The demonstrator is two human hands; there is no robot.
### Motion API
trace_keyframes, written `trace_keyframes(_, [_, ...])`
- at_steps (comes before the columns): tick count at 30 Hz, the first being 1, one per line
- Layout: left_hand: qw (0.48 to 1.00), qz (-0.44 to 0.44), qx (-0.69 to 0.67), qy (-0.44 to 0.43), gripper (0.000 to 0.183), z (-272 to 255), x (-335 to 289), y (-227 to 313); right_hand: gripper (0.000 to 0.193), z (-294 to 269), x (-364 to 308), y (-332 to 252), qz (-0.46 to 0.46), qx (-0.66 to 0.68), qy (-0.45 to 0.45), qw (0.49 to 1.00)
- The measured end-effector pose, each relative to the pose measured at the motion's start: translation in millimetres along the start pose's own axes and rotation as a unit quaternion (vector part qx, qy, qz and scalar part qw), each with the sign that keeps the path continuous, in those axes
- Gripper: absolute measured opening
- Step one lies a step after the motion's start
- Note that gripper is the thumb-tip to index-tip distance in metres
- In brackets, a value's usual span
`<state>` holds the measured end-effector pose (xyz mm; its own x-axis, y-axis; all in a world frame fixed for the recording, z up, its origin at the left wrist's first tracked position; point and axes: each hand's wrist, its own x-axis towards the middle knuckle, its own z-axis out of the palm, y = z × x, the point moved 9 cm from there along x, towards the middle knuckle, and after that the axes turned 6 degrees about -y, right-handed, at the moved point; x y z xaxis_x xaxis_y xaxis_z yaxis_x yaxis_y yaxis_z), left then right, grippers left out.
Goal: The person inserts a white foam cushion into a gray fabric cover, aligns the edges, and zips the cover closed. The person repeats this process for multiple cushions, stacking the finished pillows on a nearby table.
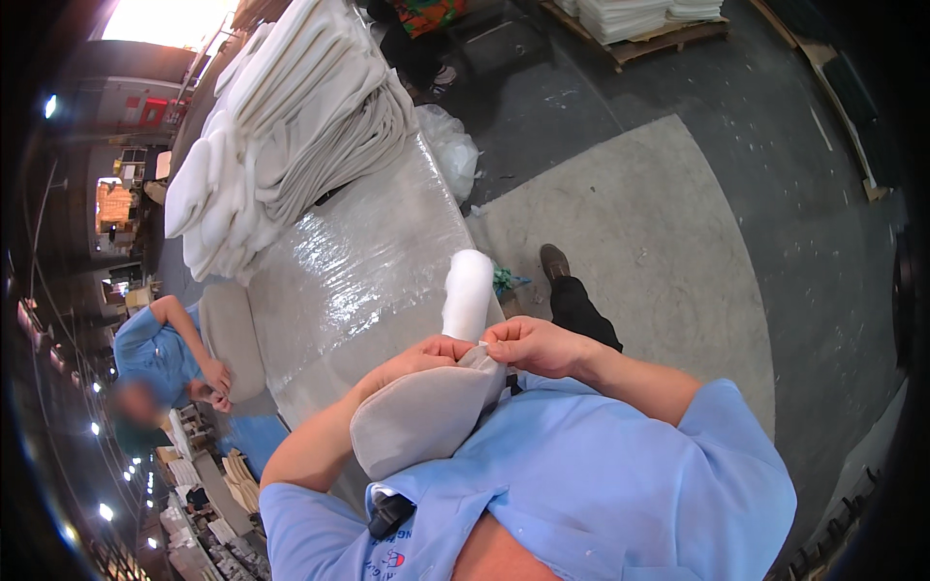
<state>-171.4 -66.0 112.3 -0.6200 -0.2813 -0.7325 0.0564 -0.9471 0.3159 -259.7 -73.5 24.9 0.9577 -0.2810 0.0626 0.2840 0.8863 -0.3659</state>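
A grey fabric cushion cover [412,421] lies against my blue shirt, its wide rounded end towards my left arm. My left hand [431,354] is closed on the cover's edge, fingers bent over it. Right beside it, my right hand [533,346] pinches the same edge between thumb and fingers, where pale cloth is gathered. Beyond my hands a white padded roll [468,290] sticks out over the table's edge. Whether it runs on inside the cover is hidden by my hands.
A plastic-wrapped table [339,261] stands ahead, bearing a high pile of grey covers and white padding [300,126]. At left, another person [170,353] handles a grey cushion [231,339]. Clear plastic [448,150] lies beside the table; a loaded pallet [649,41] stands farther off.
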Motion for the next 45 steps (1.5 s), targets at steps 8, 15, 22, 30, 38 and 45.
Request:
trace_keyframes(8, [0.996,0.059,-0.035,0.065,0.035,-4,-9,6,0.020,-2,-3,2,-0.018,0.008,0.080,0.997])
trace_keyframes(15, [0.977,-0.074,0.150,0.134,0.027,-28,-1,24,0.020,-12,-2,1,-0.053,-0.083,0.149,0.984])
trace_keyframes(22, [0.879,-0.043,0.450,0.150,0.025,-24,5,68,0.017,-6,-21,-21,-0.127,-0.187,0.234,0.946])
trace_keyframes(30, [0.842,-0.013,0.519,0.144,0.018,-16,7,73,0.020,-3,-32,-26,-0.156,-0.227,0.300,0.914])
trace_keyframes(38, [0.846,-0.133,0.505,0.112,0.026,-6,9,64,0.012,1,-31,-29,-0.139,-0.242,0.276,0.920])
trace_keyframes(45, [0.839,-0.030,0.536,0.089,0.025,-5,15,72,0.024,-3,-5,-4,-0.033,-0.053,0.158,0.986])
